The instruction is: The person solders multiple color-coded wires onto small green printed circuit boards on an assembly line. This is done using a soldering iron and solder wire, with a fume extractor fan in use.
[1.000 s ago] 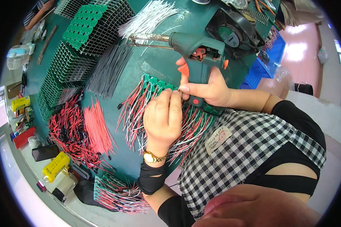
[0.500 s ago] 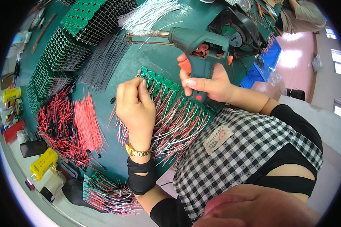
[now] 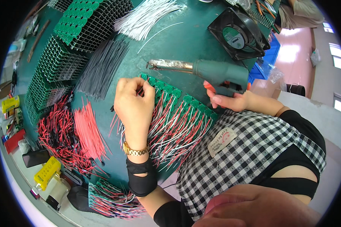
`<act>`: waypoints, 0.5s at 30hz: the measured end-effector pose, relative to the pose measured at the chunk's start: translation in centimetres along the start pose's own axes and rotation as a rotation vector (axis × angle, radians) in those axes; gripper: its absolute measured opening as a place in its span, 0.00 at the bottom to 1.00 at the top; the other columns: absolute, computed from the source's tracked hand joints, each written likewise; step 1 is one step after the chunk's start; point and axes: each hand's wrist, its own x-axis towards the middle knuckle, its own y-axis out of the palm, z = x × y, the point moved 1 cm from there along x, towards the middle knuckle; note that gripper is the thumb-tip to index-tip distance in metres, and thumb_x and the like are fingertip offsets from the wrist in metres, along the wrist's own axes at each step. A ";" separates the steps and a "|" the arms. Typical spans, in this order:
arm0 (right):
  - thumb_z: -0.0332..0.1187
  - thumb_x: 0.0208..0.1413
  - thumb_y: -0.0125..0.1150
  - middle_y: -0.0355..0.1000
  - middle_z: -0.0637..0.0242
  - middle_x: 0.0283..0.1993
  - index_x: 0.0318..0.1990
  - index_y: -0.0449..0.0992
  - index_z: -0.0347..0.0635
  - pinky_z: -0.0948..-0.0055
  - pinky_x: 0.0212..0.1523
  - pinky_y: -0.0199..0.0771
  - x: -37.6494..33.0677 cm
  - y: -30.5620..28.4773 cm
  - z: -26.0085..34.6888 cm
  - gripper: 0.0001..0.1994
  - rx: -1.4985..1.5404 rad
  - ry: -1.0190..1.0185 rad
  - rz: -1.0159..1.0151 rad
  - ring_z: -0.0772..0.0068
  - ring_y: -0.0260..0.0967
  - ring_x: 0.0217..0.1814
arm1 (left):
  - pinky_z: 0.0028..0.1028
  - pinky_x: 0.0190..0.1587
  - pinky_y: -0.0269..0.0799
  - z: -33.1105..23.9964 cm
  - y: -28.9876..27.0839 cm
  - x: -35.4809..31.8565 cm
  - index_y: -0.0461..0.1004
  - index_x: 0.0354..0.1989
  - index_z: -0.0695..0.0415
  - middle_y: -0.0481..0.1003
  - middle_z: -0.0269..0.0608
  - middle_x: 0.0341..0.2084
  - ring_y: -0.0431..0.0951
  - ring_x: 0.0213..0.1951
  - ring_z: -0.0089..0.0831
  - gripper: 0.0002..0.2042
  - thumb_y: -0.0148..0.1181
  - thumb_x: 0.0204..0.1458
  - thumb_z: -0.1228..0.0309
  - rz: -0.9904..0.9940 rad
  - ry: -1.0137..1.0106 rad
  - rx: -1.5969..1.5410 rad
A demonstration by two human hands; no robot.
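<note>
My right hand (image 3: 231,99) is wrapped round the grip of a dark green soldering gun (image 3: 219,73) with an orange trigger. Its metal tip (image 3: 151,65) points left, held above the far left corner of a panel of green circuit boards (image 3: 170,90). Rows of red and white wires (image 3: 178,132) hang off that panel toward me. At the panel's left end my left hand (image 3: 134,104) is closed in a pinch, with a bit of red wire showing between the fingers. A small black plug (image 3: 112,108) sticks out beside this hand.
Left of the panel lie red wires (image 3: 89,130), black-and-red leads (image 3: 58,132) and grey wires (image 3: 102,70). Stacked green boards (image 3: 74,22) stand at the far left, near white wires (image 3: 144,19). A black fan (image 3: 236,36) stands far right. Another wired panel (image 3: 113,198) lies near left.
The soldering gun has come down and to the right in my right hand, its tip now nearer the panel. My left hand stays pinched at the panel's end.
</note>
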 end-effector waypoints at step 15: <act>0.23 0.40 0.65 0.69 0.65 0.26 0.26 0.72 0.39 0.74 0.25 0.66 0.9 0.3 0.1 0.07 -0.430 -0.428 0.055 0.65 0.67 0.24 | 0.25 0.26 0.66 0.5 0.5 0.0 0.72 0.21 0.62 0.68 0.38 0.19 0.70 0.21 0.28 0.02 0.60 0.40 0.79 0.018 -0.040 0.035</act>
